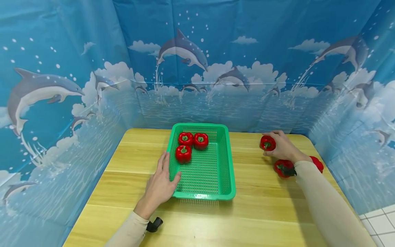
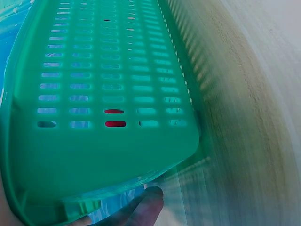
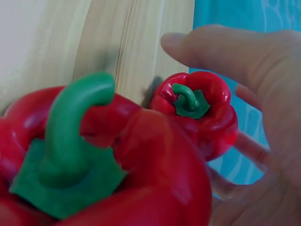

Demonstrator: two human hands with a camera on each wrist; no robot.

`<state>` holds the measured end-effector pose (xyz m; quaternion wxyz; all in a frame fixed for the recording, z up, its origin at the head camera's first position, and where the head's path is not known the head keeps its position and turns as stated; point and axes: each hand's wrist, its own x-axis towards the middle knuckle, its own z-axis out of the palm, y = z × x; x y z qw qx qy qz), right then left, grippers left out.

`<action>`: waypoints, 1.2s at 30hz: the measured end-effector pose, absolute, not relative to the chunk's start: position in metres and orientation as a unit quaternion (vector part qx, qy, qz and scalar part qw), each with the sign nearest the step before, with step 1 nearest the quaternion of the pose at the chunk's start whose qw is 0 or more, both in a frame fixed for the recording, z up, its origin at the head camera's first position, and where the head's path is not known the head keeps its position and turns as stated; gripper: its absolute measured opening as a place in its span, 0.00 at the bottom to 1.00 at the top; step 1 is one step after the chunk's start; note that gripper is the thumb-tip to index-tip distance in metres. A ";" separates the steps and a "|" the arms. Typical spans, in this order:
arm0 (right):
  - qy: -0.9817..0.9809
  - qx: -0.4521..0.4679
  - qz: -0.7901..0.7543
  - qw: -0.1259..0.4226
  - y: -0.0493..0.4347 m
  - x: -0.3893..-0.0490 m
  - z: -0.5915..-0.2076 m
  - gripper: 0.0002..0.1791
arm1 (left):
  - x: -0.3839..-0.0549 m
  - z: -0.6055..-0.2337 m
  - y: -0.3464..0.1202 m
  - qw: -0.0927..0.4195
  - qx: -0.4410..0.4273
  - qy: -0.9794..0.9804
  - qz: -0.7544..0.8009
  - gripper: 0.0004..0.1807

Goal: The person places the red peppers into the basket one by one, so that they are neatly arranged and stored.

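Observation:
In the head view, a green basket stands on the wooden table, with three red bell peppers grouped at its far left. My left hand rests at the basket's left rim, fingers straight along the outside and thumb over the inside. The left wrist view shows the slotted basket wall close up, a fingertip below it. At the table's far right, my right hand reaches around a bell pepper. In the right wrist view, its thumb stands apart from that pepper, other fingers behind it.
Another red bell pepper sits just under my right wrist, large in the right wrist view. One more pepper shows partly behind the right forearm. A blue dolphin-print curtain borders the table's back and sides.

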<state>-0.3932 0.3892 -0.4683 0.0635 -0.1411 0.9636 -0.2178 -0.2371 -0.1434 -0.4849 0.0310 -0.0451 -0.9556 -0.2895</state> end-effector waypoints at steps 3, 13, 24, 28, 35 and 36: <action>0.964 -0.139 -0.213 0.072 0.390 -0.395 -0.470 0.53 | -0.237 -0.484 -0.143 0.030 -0.046 -0.956 -0.288 0.56; 0.964 -0.140 -0.214 0.069 0.386 -0.393 -0.472 0.52 | -0.236 -0.481 -0.142 0.030 -0.049 -0.955 -0.290 0.56; 0.968 -0.150 -0.200 0.028 0.376 -0.393 -0.481 0.49 | -0.235 -0.480 -0.142 0.032 -0.049 -0.954 -0.294 0.56; 0.970 -0.153 -0.186 0.012 0.374 -0.394 -0.485 0.47 | -0.235 -0.480 -0.142 0.033 -0.048 -0.953 -0.296 0.56; 0.972 -0.143 -0.187 0.014 0.370 -0.394 -0.486 0.46 | -0.235 -0.481 -0.143 0.030 -0.046 -0.954 -0.295 0.56; 0.972 -0.141 -0.189 0.016 0.370 -0.394 -0.486 0.45 | -0.235 -0.480 -0.143 0.029 -0.046 -0.954 -0.296 0.56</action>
